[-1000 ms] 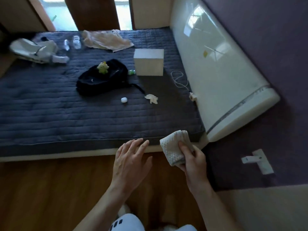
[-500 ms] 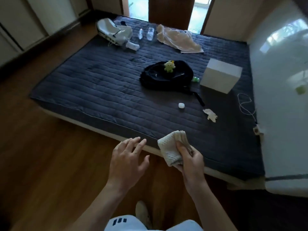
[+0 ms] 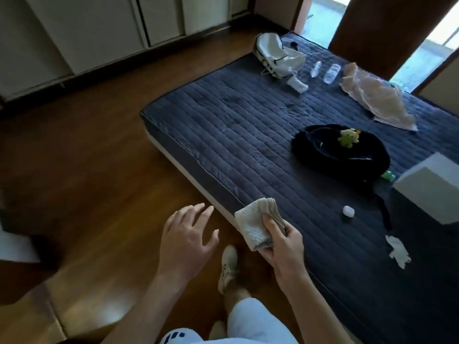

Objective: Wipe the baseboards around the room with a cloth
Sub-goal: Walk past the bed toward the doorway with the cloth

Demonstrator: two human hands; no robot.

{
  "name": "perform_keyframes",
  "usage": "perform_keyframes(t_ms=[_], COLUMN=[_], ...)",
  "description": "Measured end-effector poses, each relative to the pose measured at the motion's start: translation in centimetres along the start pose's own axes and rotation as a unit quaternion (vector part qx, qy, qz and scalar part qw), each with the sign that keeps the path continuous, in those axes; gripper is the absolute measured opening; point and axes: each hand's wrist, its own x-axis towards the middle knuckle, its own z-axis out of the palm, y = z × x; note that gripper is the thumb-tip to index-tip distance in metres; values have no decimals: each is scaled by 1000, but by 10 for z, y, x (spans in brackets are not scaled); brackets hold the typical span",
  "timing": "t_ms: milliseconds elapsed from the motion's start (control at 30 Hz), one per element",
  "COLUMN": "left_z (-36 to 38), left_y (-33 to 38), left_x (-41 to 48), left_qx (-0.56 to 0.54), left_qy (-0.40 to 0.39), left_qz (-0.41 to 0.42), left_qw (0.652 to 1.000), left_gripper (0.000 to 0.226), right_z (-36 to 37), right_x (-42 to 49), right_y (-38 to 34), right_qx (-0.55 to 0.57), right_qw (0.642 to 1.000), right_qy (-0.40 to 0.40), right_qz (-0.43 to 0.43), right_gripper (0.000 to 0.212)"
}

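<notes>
My right hand [image 3: 283,247] grips a folded off-white cloth [image 3: 253,222], held up over the near edge of the dark quilted mattress [image 3: 236,135]. My left hand [image 3: 188,237] hovers beside it over the wooden floor [image 3: 87,157], fingers spread and holding nothing. A dark baseboard [image 3: 129,55] runs along the foot of the pale wall panels at the upper left, well away from both hands.
On the mattress lie a black bag [image 3: 340,152] with a green toy, a white box [image 3: 432,184], a white bag [image 3: 275,55], two bottles, a pale fabric [image 3: 372,95] and a crumpled tissue. My shoe [image 3: 228,266] stands on the floor below my hands.
My view has swung left: the purple wall and white headboard have left the frame, and the floor and the far wall's baseboard have come in. Both hands keep their pose.
</notes>
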Motion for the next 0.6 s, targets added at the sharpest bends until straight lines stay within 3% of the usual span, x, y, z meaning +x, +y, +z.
perform_keyframes(t_ms=[400,600], left_z=[-27,-38], left_y=[-107,-148], left_x=[166,203], left_qx=[63,96], left_qy=[47,68], left_qz=[-146,-196], left_qw=[986,974], left_gripper=[52,51], right_z=[178,256], right_x=[169,221], right_y=[-87,-110], right_qx=[-67,-98], right_qw=[986,972], right_qy=[-151,-212], right_qz=[6,23], right_gripper=[25,26])
